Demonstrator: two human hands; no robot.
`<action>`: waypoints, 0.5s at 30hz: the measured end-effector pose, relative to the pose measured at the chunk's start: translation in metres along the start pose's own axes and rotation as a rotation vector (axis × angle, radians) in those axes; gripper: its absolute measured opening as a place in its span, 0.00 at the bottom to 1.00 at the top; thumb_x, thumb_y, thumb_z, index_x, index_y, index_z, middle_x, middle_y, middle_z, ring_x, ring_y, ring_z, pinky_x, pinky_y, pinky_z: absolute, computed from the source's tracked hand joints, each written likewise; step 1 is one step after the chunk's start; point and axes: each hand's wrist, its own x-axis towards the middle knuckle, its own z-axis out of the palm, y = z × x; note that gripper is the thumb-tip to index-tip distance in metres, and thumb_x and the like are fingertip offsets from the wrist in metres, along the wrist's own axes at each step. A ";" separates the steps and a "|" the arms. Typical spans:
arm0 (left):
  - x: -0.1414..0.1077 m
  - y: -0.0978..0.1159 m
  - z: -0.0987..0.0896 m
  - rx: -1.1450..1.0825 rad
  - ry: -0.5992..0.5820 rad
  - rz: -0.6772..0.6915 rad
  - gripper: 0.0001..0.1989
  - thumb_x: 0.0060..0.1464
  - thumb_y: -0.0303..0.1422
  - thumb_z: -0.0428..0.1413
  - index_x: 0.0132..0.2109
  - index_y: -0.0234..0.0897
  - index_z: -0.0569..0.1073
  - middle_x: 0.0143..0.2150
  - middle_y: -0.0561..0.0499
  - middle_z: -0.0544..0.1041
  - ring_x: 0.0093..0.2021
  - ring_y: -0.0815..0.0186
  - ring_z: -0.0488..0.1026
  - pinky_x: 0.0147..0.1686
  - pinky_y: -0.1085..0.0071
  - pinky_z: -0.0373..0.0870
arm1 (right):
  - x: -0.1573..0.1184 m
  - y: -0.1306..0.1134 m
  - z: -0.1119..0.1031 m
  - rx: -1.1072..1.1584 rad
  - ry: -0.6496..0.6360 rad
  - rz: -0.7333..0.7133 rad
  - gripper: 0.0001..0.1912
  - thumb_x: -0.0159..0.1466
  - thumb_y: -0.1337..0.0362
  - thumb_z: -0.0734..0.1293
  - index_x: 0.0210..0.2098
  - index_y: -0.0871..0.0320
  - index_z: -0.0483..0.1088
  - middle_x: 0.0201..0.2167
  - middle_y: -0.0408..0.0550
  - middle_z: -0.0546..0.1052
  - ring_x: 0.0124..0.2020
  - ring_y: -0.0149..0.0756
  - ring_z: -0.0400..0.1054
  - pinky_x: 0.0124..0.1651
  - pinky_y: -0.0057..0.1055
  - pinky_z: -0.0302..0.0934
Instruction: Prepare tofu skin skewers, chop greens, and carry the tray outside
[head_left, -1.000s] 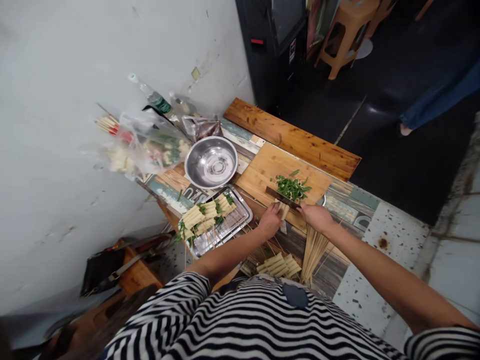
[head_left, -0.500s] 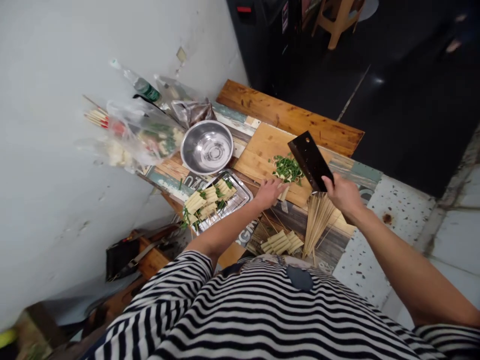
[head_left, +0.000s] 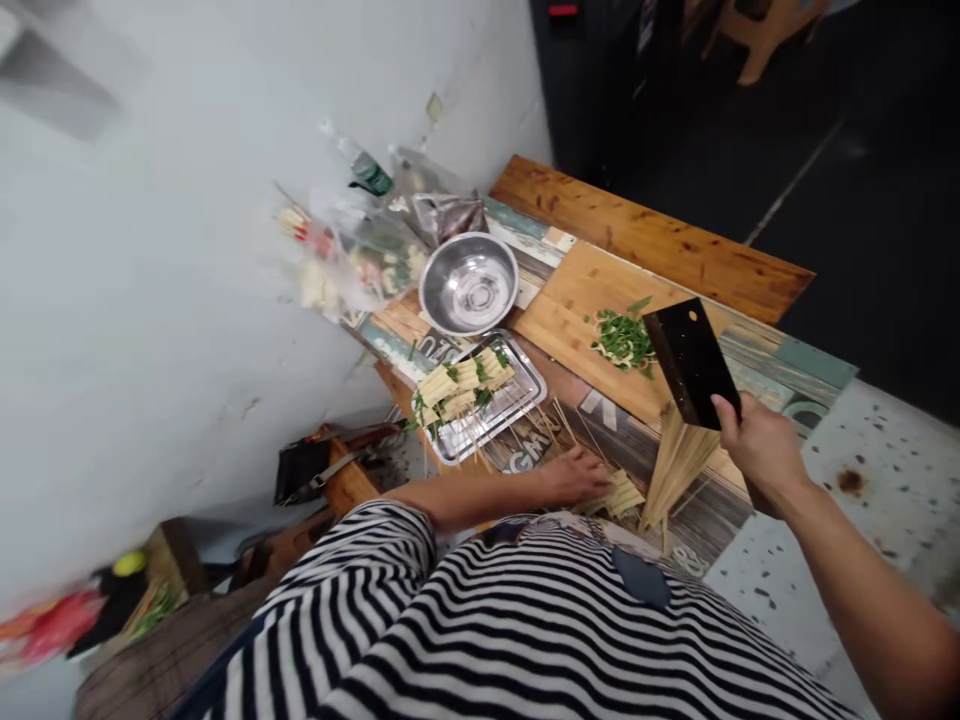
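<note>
Cleaver (head_left: pixel 691 362) aslant, far end forward-left

The person wears a knit-looking top (head_left: pixel 480 625) with narrow dark and white stripes, rippling across the front. A smooth-edged grey-blue patch (head_left: pixel 642 578) marks the chest, beside a paler mottled print (head_left: pixel 561 524). The left sleeve (head_left: pixel 386 553), likewise striped, ends near the elbow.

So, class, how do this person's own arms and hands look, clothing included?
A black-and-white striped fabric sleeve ends by the bare left forearm; the right forearm is also bare, no sleeve in view. The left hand and right hand wear no gloves.
</note>
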 end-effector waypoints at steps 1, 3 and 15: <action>-0.002 0.000 0.003 -0.007 0.010 0.006 0.19 0.64 0.29 0.45 0.58 0.45 0.69 0.57 0.46 0.70 0.49 0.59 0.67 0.44 0.60 0.60 | 0.001 -0.002 0.002 -0.001 0.006 -0.017 0.28 0.69 0.48 0.46 0.33 0.60 0.67 0.24 0.56 0.74 0.20 0.36 0.61 0.27 0.31 0.47; -0.008 -0.008 0.001 -0.049 0.041 0.008 0.20 0.63 0.32 0.47 0.62 0.46 0.65 0.62 0.47 0.66 0.53 0.58 0.66 0.48 0.59 0.59 | 0.004 -0.006 0.005 -0.012 0.007 -0.049 0.29 0.69 0.48 0.45 0.33 0.60 0.67 0.24 0.56 0.74 0.20 0.37 0.62 0.27 0.32 0.48; -0.151 -0.163 -0.083 -0.128 -0.001 -1.247 0.43 0.47 0.39 0.63 0.67 0.35 0.55 0.67 0.38 0.60 0.66 0.50 0.56 0.61 0.59 0.55 | 0.004 -0.027 0.006 -0.080 -0.056 -0.121 0.23 0.69 0.53 0.49 0.36 0.60 0.69 0.25 0.56 0.76 0.25 0.43 0.69 0.28 0.32 0.53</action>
